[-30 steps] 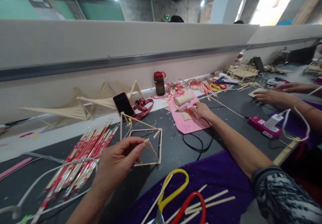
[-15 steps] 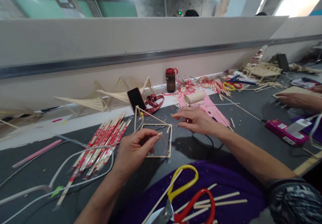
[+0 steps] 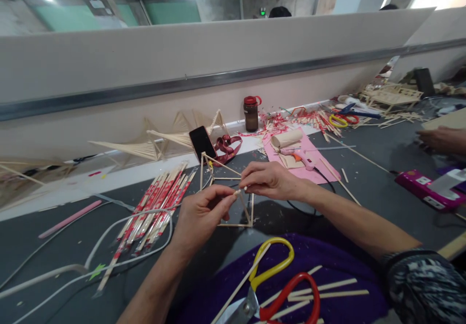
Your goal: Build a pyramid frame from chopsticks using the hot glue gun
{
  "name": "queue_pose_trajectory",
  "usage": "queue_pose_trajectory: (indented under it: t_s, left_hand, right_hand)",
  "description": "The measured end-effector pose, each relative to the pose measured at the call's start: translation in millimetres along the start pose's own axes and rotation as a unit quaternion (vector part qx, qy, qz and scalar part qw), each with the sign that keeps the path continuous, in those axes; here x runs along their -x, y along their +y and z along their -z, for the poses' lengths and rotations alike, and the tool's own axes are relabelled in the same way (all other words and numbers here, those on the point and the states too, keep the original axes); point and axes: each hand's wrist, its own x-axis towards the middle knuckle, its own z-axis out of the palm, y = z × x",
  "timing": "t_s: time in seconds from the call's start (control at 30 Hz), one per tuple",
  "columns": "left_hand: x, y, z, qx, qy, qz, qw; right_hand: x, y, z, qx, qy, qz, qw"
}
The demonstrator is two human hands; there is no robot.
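The dark counter (image 3: 371, 183) carried a wooden stick frame (image 3: 235, 225). The left hand (image 3: 204, 212) pinched the upper end of its slanting stick (image 3: 244, 207); whether the right hand (image 3: 273, 180), narrowed just beside it, gripped anything could not be told.

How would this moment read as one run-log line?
left hand: pinching slanted stick | right hand: close beside left | stick frame: partly behind hands | glue gun: beyond right hand | scissors: on purple cloth

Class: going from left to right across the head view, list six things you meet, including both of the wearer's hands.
Pink rod, red-and-white wrapped sticks, left hand, right hand, far scissors with yellow and red handles, magenta power strip.
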Motion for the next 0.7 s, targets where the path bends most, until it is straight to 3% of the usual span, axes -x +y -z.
queue_pose_trajectory:
  t_s: [0.13, 0.7]
  left_hand:
    - [1, 0, -0.1, 0.007, -0.002, 0.005, 1.000]
    - [3, 1, 0.8, -0.011, 0.002, -0.016, 1.000]
  right_hand:
    - [-4, 3, -4, 0.007, 0.024, -0.008, 1.000]
    - [-2, -2, -13, 0.037, -0.010, 0.006, 0.999]
